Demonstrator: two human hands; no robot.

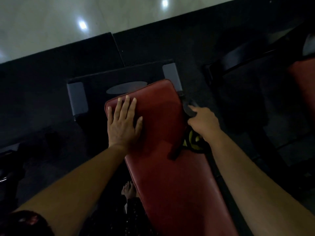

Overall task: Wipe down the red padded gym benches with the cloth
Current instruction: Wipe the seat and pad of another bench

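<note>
Left hand (123, 123) flat on red bench (170, 184), long axis pointing away, right hand (204, 123) gripping dark item (189, 111)

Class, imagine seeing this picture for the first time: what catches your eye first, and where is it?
The red padded bench runs up the middle, bright against dark surroundings. The left hand lies flat on its far end, while the right hand grips a dark cloth at the bench's right edge. A second red bench shows at the far right.

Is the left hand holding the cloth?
No, the left hand lies flat on the red bench pad; the right hand grips the cloth.
</note>
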